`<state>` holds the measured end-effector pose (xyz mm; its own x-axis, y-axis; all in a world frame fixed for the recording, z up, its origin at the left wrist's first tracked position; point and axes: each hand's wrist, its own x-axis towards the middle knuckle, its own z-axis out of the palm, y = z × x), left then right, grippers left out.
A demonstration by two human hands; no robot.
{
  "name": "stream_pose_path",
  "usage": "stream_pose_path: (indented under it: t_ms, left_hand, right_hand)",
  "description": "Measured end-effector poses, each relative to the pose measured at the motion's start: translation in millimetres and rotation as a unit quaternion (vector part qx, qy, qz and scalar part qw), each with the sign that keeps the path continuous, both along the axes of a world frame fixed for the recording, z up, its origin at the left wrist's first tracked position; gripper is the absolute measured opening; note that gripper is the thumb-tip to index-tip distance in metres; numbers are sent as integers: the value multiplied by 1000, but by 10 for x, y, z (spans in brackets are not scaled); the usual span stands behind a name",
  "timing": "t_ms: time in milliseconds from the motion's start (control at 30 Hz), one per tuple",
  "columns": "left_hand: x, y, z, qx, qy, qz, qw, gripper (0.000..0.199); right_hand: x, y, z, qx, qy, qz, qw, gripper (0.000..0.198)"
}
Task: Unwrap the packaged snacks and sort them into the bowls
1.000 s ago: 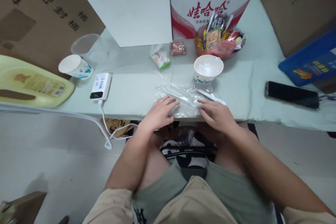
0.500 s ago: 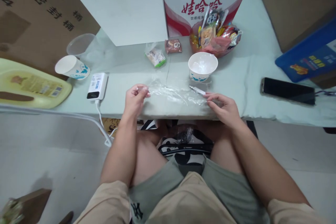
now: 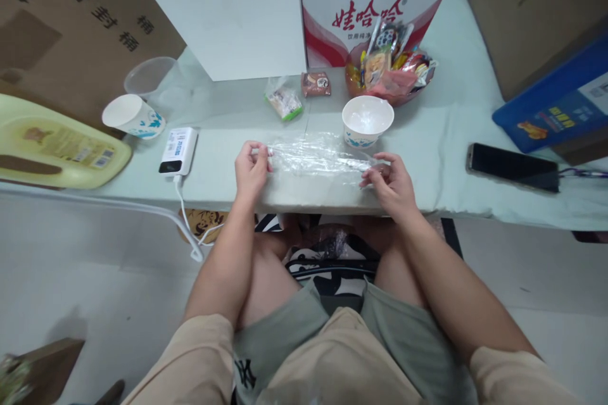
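A sheet of clear plastic film stretches between my two hands over the table's front part. My left hand pinches its left end, fingers closed. My right hand is closed on the other end, thumb against the fingers. A small pale, shiny strip shows by the right fingertips; I cannot make out what it is. Just beyond the film stands a white paper bowl with a blue leaf pattern. Behind the film lie a small green-and-clear snack packet and a brown snack packet.
A basket of snacks stands before white cartons. To the left are a tipped paper cup, a clear plastic lid, a power bank with its cable and a yellow jug. On the right, a phone lies near a blue box.
Both hands have moved slightly away from me, and the right has come in leftward. The film is spread wider and flatter. The white strip near the right fingers is now mostly covered.
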<state>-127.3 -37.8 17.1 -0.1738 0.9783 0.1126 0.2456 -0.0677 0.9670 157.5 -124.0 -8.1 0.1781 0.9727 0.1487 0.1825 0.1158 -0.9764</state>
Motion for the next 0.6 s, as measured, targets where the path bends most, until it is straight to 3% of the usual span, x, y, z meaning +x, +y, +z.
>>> stream_pose_path:
  t_ms: [100,300,433,500,600]
  left_hand:
    - [1,-9,9,11,-3,-11,1000,23]
    - [-3,37,-98,-93,44,39,994,16]
    - [-24,58,-89,-136,-29,43,989,12]
    - [-22,64,-84,-125,-56,24,990,16]
    - [-6,96,-120,-61,8,23,998,31]
  right_hand:
    - [-33,43,-5,-25,12,-46,999,38]
    - [-79,47,-4,-83,-45,-82,992,39]
    - [-89,36,13,-71,-77,-94,990,36]
    - [-83,69,14,-66,-97,-120,986,34]
    - [-65,140,-2,-67,-117,-151,979,35]
